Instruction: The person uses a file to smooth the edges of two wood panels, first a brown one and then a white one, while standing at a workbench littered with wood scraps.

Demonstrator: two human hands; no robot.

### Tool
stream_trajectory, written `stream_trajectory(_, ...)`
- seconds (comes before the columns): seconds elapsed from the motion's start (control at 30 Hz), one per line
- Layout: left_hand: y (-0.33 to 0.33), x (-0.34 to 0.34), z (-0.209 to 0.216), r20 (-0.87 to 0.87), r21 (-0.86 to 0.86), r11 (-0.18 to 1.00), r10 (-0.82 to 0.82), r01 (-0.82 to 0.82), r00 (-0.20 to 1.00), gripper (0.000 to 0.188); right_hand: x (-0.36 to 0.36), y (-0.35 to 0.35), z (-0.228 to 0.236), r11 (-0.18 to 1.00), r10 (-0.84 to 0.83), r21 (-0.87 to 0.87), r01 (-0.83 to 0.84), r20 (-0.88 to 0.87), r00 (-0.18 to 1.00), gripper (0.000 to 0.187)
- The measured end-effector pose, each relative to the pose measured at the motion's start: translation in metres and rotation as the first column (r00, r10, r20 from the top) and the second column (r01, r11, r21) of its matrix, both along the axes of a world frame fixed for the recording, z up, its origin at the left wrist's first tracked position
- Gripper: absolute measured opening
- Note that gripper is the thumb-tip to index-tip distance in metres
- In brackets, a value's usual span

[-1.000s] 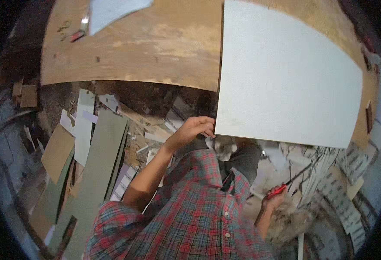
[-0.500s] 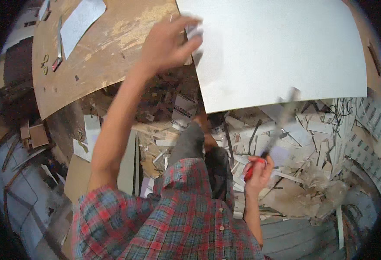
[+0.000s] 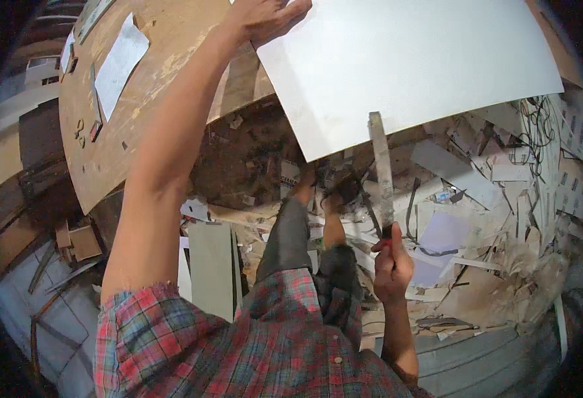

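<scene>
A large white sheet (image 3: pixel 424 73) lies over the brown board, its near edge and left corner jutting out over the floor. At its left edge, at the top of the view, my left hand (image 3: pixel 268 18) is closed on the sheet's border; part of the hand is cut off by the frame. My right hand (image 3: pixel 393 268) grips the red handle of a flat file (image 3: pixel 381 169), mostly hidden in my fingers. The long grey metal blade points up and away, its tip appearing over the sheet's near edge. Whether it touches the sheet I cannot tell.
On the brown board (image 3: pixel 172 60) lie a paper sheet (image 3: pixel 120 66), scissors (image 3: pixel 79 132) and a thin tool beside the paper. Offcuts and scraps (image 3: pixel 454 166) litter the floor under the sheet. Grey-green panels (image 3: pixel 212 268) lean left of my legs; tangled wire (image 3: pixel 535 126) hangs at right.
My left hand has moved up and away to the sheet's left edge and closed there. My right hand has swung the file to a more upright angle, nearer the sheet's edge.
</scene>
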State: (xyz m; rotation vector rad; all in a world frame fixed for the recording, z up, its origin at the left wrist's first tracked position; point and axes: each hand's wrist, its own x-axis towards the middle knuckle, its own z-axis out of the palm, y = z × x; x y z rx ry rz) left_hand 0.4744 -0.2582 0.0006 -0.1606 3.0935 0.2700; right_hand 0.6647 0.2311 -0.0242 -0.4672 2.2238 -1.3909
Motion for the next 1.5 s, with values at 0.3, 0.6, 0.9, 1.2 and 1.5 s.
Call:
stream_trajectory(0.3,-0.002,-0.001,-0.01,-0.066,0.012,1.0,-0.021,0.022,0.998,0.074,0.013,-0.048,-0.007,0.999,-0.039,-0.016,0.038,-0.077,0.996,0.05)
stream_trajectory(0.6,-0.004,0.0,-0.009,-0.063,-0.012,1.0,-0.013,0.012,0.998,0.073,-0.003,-0.071,0.023,0.955,-0.297,0.071,0.29,0.297,0.907,0.049)
stream_trajectory(0.9,-0.003,0.0,-0.011,-0.093,0.002,1.0,-0.027,0.028,0.995,0.071,-0.022,-0.111,0.003,0.992,-0.126,0.001,0.128,0.157,0.979,0.048)
stream_trajectory(1.2,-0.001,-0.003,-0.014,-0.069,-0.012,0.999,-0.032,0.031,0.997,0.071,-0.025,-0.138,0.02,0.991,-0.105,0.109,0.082,0.224,0.969,0.047)
stream_trajectory(1.5,-0.002,0.002,-0.007,-0.071,-0.004,1.0,-0.022,0.022,0.997,0.072,0.006,-0.131,0.009,0.989,-0.143,0.0,0.145,0.198,0.97,0.05)
